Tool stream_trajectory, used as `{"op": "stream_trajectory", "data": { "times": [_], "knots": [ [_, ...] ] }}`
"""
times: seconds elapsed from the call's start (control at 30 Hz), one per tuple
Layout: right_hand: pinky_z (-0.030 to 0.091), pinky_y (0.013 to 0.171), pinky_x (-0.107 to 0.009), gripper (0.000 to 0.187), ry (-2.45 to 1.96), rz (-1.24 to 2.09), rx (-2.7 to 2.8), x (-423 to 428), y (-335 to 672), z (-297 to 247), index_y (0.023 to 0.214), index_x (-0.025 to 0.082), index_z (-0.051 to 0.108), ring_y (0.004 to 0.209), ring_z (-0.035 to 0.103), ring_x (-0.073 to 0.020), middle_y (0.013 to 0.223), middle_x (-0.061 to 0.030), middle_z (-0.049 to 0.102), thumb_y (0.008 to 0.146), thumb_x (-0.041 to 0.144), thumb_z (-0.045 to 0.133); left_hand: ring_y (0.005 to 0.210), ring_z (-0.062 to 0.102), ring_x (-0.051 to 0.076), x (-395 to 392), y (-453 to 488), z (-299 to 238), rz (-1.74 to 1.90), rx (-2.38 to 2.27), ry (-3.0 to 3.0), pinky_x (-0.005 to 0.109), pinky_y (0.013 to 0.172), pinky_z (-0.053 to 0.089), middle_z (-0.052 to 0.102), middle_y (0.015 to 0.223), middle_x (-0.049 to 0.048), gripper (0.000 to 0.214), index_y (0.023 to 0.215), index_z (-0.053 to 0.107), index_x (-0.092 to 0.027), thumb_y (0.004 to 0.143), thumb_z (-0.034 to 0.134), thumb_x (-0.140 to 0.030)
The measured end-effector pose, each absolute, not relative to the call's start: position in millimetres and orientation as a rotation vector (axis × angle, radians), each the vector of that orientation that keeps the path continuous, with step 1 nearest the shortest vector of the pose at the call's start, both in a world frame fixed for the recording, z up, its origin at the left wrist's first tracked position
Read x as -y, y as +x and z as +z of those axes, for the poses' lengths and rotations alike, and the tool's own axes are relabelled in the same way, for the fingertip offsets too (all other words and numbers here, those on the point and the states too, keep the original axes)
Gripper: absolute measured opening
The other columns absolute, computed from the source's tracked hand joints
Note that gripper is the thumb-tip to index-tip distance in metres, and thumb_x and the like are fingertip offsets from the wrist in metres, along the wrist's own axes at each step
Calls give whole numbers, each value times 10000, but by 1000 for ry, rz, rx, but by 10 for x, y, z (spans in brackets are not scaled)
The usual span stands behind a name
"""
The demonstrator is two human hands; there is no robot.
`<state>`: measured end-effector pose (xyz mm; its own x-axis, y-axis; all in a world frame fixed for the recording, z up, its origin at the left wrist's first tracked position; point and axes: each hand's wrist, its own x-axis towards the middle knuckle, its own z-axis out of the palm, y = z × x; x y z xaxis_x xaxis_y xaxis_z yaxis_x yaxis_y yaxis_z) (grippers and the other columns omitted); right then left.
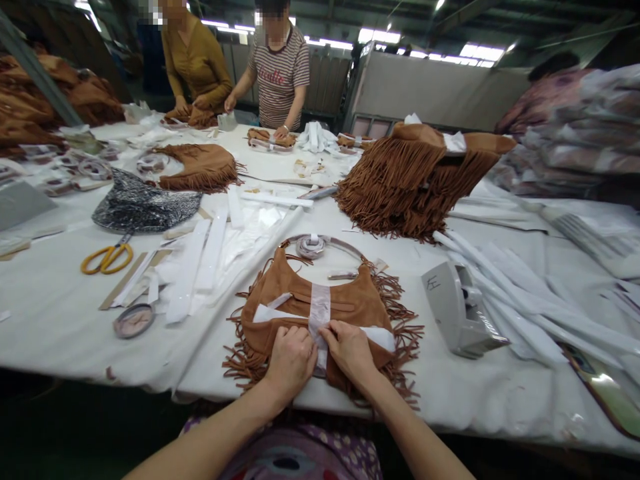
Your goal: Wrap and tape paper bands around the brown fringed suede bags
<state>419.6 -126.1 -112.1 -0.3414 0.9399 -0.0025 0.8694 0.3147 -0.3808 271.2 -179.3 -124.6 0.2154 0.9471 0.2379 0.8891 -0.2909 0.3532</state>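
Note:
A brown suede handbag [280, 283] with long fringes lies flat at the table's front edge, its strap arched away from me. A whitish translucent wrapping strip [320, 303] runs down its middle, and white paper [383, 337] shows across the bag. My left hand [294, 357] rests on the bag just left of the strip, fingers curled in; what they hold is hidden. From the right, my right hand [350, 347] pinches the strip's edge with thumb and forefinger. A coiled, wrapped strap [311, 247] lies within the strap's arch.
Right of the bag stands a grey tape dispenser [465, 310], near white paper strips [505, 287] and a phone [607, 390]. Stacked fringed bags [405, 180] rise behind. Yellow-handled scissors [107, 259], a tape roll [134, 321] and a dark cap [145, 203] lie left. Two co-workers [280, 73] stand across the table.

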Motion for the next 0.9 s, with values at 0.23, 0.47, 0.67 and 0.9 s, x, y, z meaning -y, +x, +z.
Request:
{"op": "stream_trajectory", "data": {
  "times": [0.23, 0.47, 0.67, 0.9],
  "knots": [
    [301, 567, -241, 260, -1764, 453, 2368, 1169, 4183, -1105, 688, 193, 599, 613, 591, -148, 659, -23, 658, 890, 350, 555, 748, 507, 202, 1772, 2712, -1344, 668, -1817, 2361, 354, 688, 325, 583, 721, 31, 205, 699, 563, -183, 890, 491, -205],
    [293, 561, -239, 267, -1739, 453, 2378, 1149, 4186, -1115, 688, 196, 600, 603, 581, -142, 653, -14, 652, 886, 370, 559, 909, 545, 209, 1794, 2713, -1431, 873, -1838, 2395, 347, 772, 417, 604, 997, 94, 201, 933, 611, -173, 891, 416, -147],
    [298, 560, -236, 214, -1747, 438, 2385, 1133, 4197, -1134, 696, 196, 601, 612, 585, -141, 664, -14, 662, 879, 295, 552, 1324, 364, 220, 1909, 2697, -1482, 661, -1477, 2790, 391, 1083, 281, 428, 1429, 123, 428, 1332, 457, -127, 925, 332, -163],
    [319, 575, -241, 261, -1773, 462, 2349, 1142, 4172, -1086, 680, 199, 611, 631, 607, -145, 664, -13, 669, 883, 355, 558, 1430, 135, 298, 2087, 2686, -1565, 381, -1535, 2855, 530, 1150, 94, 174, 1547, 147, 682, 1468, 230, -106, 924, 373, -492]
  ]
}}
